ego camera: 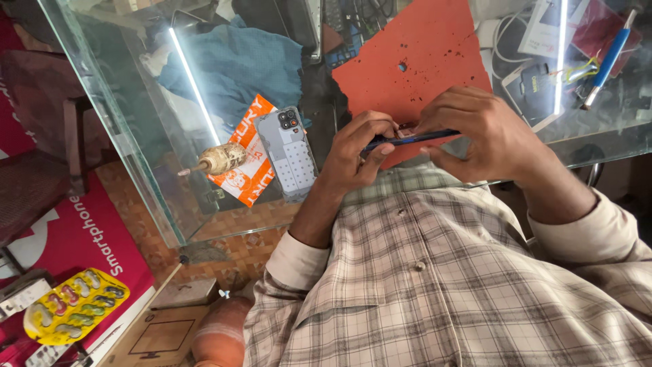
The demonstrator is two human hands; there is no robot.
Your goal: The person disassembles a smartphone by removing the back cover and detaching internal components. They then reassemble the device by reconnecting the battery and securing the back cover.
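Left hand (353, 153) and right hand (475, 132) both gripping dark phone (407, 138), held edge-on over orange mat (414, 61) on glass counter (136, 136). Back cover (291, 153) lying just left, near small drill (219, 160).

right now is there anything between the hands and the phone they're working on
Nothing visible. The left hand and right hand both grip the dark blue phone directly, edge-on above the orange mat. The detached back cover lies apart on the glass table.
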